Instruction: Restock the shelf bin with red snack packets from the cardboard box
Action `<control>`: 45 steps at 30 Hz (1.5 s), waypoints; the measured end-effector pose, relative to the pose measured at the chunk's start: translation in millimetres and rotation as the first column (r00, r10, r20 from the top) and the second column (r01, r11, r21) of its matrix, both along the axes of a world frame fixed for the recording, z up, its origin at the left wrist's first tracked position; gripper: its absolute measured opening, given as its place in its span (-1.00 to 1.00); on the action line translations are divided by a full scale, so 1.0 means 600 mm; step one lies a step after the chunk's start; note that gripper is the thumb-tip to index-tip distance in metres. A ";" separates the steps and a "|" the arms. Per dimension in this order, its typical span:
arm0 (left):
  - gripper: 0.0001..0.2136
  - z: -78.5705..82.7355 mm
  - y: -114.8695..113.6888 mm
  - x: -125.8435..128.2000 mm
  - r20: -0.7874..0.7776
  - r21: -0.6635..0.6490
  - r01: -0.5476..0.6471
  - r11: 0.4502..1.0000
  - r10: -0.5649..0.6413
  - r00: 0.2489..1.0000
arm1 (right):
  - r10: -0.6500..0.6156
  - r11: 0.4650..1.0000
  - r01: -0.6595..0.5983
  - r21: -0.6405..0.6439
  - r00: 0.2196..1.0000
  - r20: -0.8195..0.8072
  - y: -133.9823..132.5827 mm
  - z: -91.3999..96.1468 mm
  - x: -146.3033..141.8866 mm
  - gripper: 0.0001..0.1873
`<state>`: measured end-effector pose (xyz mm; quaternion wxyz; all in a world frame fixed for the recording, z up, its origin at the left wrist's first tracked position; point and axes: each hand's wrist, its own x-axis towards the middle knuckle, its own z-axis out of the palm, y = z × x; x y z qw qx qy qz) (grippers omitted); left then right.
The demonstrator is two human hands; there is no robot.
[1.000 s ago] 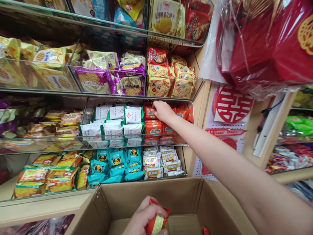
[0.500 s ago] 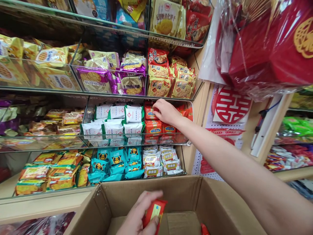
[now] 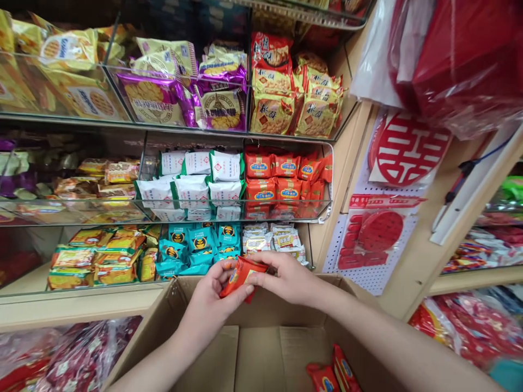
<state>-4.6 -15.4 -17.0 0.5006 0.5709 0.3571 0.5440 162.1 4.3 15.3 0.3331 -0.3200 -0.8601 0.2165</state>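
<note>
Over a cardboard box [image 3: 261, 348], both hands hold a small red snack packet [image 3: 241, 275]. My left hand [image 3: 212, 288] has its fingers and thumb closed around the packet's left part. My right hand [image 3: 281, 277] pinches its right end between thumb and fingers. At least two more red packets [image 3: 343, 370] lie inside the box at the lower right. Matching red packets [image 3: 261, 193] stand stacked on the shelf above, behind a clear front strip.
White-and-green packets [image 3: 192, 190] fill the bay left of the red ones. Teal packets [image 3: 200, 245] and silver packets [image 3: 281, 239] lie on the shelf below. Wrapped biscuits [image 3: 273, 111] sit above. A red round paper-cut [image 3: 411, 147] hangs right of the shelves.
My right hand has come down from the shelf to the packet in my left hand. My left hand has risen slightly. The view has tilted downward, showing more of the box.
</note>
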 end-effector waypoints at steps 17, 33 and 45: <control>-0.45 0.020 0.002 -0.006 0.156 -0.049 -0.131 0.990 0.137 0.978 | -0.056 0.942 -0.100 -0.321 0.895 -0.442 0.012 -0.029 0.005 -0.68; -0.63 -0.008 0.008 -0.006 -0.007 0.060 -0.144 0.988 0.145 0.989 | 0.104 0.940 -0.182 -0.289 0.958 -0.268 0.007 -0.046 0.000 -0.40; -0.71 -0.031 0.007 -0.001 -0.216 0.152 -0.213 0.965 0.243 0.946 | -0.096 0.824 0.381 0.420 0.824 -0.559 0.119 0.169 0.057 -0.65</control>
